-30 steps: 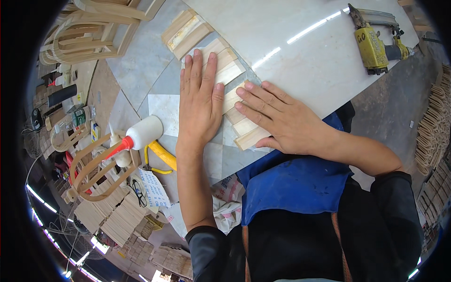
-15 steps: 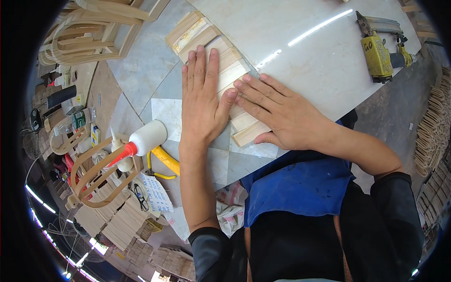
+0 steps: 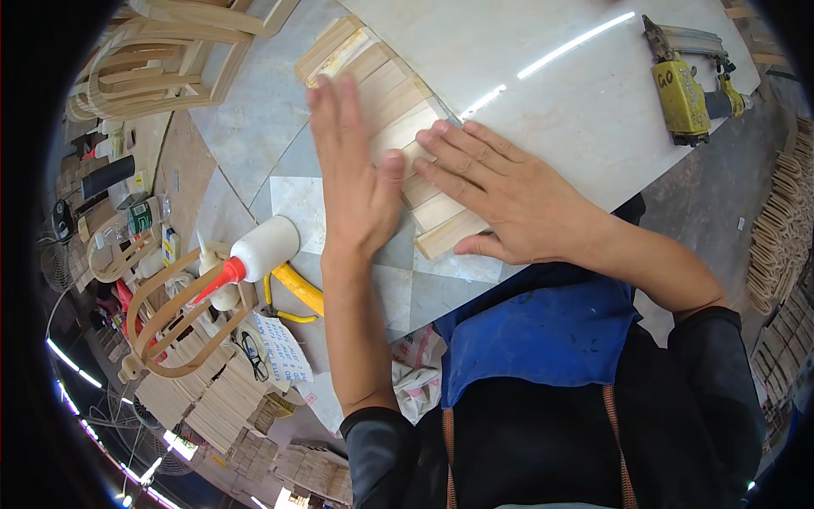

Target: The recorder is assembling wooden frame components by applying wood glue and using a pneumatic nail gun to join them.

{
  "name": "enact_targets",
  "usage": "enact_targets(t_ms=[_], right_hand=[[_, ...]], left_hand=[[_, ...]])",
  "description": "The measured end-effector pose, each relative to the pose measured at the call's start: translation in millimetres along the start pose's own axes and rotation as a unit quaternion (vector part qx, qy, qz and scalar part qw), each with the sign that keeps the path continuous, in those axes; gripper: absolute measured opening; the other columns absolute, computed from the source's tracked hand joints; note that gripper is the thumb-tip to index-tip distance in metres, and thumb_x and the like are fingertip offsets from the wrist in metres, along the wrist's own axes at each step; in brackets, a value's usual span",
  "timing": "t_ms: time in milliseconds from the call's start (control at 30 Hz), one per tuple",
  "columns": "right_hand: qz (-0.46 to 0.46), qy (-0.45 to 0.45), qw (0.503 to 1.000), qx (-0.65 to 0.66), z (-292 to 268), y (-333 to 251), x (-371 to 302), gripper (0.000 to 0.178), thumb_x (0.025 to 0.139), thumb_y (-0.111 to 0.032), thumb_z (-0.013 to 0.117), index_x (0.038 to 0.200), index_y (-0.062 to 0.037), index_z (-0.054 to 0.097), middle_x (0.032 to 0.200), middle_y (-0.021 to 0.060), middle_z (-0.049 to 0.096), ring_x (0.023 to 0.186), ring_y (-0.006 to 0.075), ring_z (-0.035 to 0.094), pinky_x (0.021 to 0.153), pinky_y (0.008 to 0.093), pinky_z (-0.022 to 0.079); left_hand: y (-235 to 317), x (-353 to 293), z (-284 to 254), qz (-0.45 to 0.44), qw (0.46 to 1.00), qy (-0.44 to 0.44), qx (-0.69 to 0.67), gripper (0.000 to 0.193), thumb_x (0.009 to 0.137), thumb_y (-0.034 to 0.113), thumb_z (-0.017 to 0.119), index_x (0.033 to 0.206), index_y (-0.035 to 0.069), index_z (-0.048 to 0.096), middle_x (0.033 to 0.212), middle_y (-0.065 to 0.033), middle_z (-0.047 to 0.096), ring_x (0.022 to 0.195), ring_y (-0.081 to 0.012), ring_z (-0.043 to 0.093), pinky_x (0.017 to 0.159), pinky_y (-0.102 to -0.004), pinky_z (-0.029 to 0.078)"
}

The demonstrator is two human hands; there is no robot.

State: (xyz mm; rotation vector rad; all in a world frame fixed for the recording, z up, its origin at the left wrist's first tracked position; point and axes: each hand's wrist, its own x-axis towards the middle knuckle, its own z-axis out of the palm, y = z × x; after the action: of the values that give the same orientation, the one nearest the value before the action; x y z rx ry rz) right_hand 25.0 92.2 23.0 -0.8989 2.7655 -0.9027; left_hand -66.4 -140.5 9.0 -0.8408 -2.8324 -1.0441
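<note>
A row of pale wooden strips (image 3: 392, 93) lies side by side on the table, slanting from the upper left toward me. Near the row's far end, one strip shows a whitish-yellow, glue-like smear. My left hand (image 3: 356, 174) is at the left edge of the row, fingers straight, thumb apart, slightly blurred. I cannot tell whether it touches the wood. Across the near right part of the row rests my right hand (image 3: 513, 199), its fingers stretched out and lying over the strips. Neither hand grips anything.
A yellow nail gun (image 3: 681, 97) lies at the table's right edge. Left of my forearm are a white glue bottle (image 3: 267, 248) with a red nozzle and yellow-handled pliers (image 3: 297, 290). Curved wooden frames (image 3: 161, 59) stand at the upper left. Stacked wood pieces (image 3: 225, 411) fill the lower left.
My left hand has shifted left, away from the middle of the strips, uncovering more of them. The right hand has barely moved, staying on the row.
</note>
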Motion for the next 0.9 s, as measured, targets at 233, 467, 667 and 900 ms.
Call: enact_targets(t_ms=[233,467,667,900], right_hand=[[0.081,0.018,0.996,-0.013,-10,-1,-44,0.1,0.1,-0.06,0.064,0.17,0.0032,0.031,0.181,0.0225,0.023,0.17,0.036,0.018,0.14,0.0491,0.008],[0.11,0.021,0.993,-0.031,-1,-8,-51,0.101,0.101,-0.061,0.063,0.169,0.0066,0.031,0.18,0.0243,0.025,0.17,0.037,0.018,0.14,0.049,0.009],[0.099,0.051,0.993,-0.033,3,-6,-36,0.099,0.099,-0.057,0.066,0.166,0.0085,0.036,0.178,0.0253,0.03,0.169,0.0369,0.021,0.14,0.0482,0.01],[0.071,0.068,0.994,-0.043,2,5,-30,0.095,0.099,-0.055,0.067,0.164,0.0089,0.04,0.176,0.0243,0.034,0.168,0.0355,0.024,0.139,0.0477,0.012]], left_hand=[[49,-45,10,-0.196,0.898,0.186,-0.347,0.1,0.11,0.076,0.006,0.176,0.0,0.013,0.184,-0.0212,0.011,0.172,-0.0332,0.002,0.138,-0.0467,-0.004],[74,-64,38,-0.174,0.909,0.175,-0.336,0.099,0.11,0.074,0.009,0.176,0.0,0.009,0.185,-0.0203,0.006,0.172,-0.0329,0.0,0.138,-0.0468,-0.004],[86,-53,52,-0.152,0.91,0.163,-0.349,0.099,0.11,0.074,0.012,0.176,0.0,0.01,0.184,-0.0212,0.007,0.171,-0.034,0.002,0.138,-0.0479,-0.002],[88,-55,53,-0.143,0.93,0.147,-0.306,0.098,0.111,0.073,0.014,0.175,-0.001,0.012,0.184,-0.0222,0.009,0.171,-0.0344,0.003,0.138,-0.0478,-0.001]])
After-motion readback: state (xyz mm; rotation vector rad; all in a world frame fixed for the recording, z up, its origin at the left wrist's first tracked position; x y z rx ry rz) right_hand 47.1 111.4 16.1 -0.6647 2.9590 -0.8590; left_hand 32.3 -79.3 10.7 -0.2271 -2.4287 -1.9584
